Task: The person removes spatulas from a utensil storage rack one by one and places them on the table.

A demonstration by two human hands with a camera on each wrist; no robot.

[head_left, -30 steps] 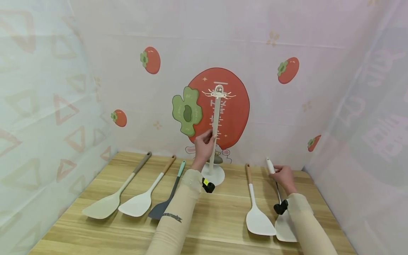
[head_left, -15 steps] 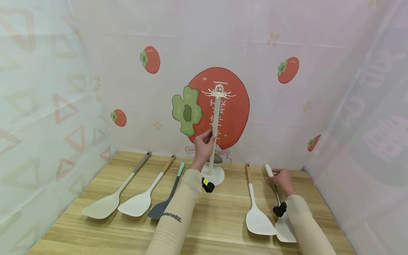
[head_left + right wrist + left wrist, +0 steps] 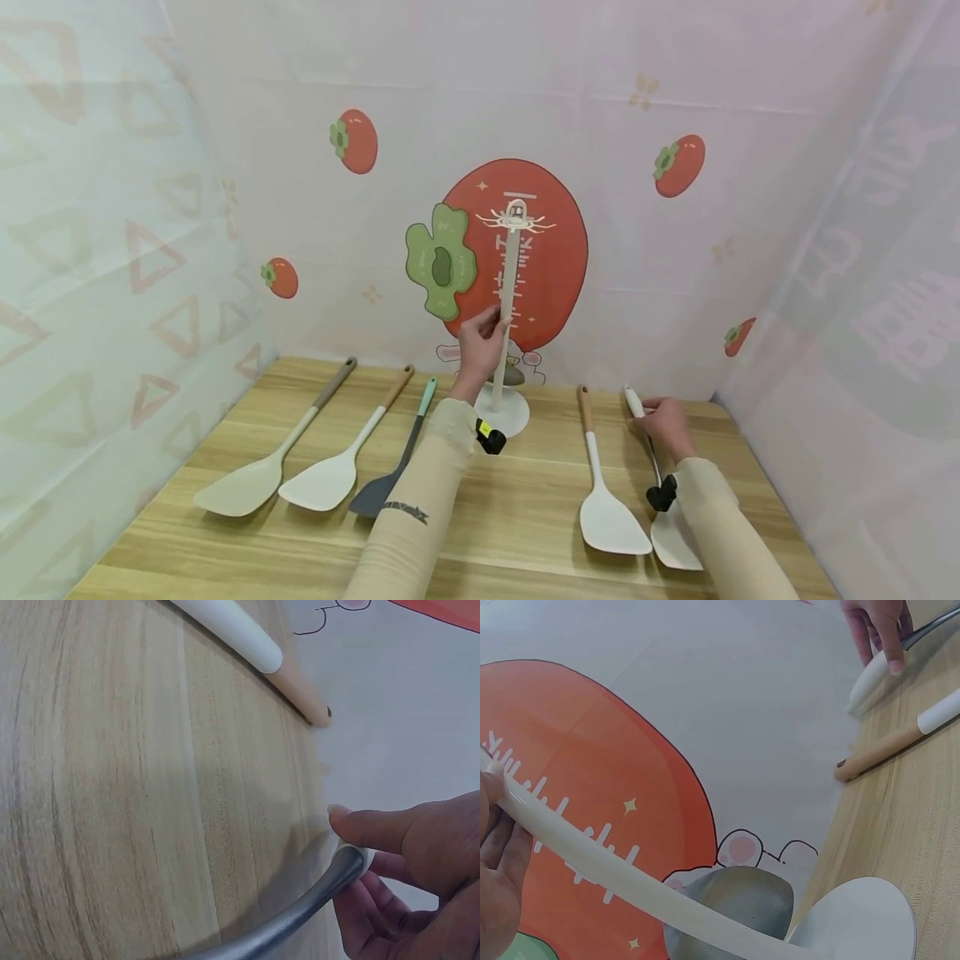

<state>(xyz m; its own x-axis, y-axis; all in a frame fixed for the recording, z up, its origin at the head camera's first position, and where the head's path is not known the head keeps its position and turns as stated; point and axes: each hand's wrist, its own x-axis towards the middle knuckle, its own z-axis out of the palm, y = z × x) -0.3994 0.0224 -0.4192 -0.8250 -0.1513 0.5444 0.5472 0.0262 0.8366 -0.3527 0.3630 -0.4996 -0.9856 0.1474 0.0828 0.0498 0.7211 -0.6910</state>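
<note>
My left hand (image 3: 480,346) pinches the pole of a white utensil rack (image 3: 510,271), which stands on a round base near the table's back edge. A ring of hooks tops the rack, with nothing hanging on it. At the right, my right hand (image 3: 666,427) grips the white handle of a turner (image 3: 673,540) that has a metal shank and a pale blade. Thumb and fingers close around the handle where it meets the shank (image 3: 292,919), as the right wrist view shows. My sleeve covers part of the blade.
Another white turner with a wooden handle (image 3: 611,525) lies just left of the held one. Left of the rack lie a beige turner (image 3: 243,487), a white turner (image 3: 322,482) and a dark turner (image 3: 375,493). A printed cloth (image 3: 600,75) rises behind the wooden table (image 3: 525,500).
My right hand and the turner's handle end have shifted slightly down and toward the front of the table. The left hand and the rack have stayed in place.
</note>
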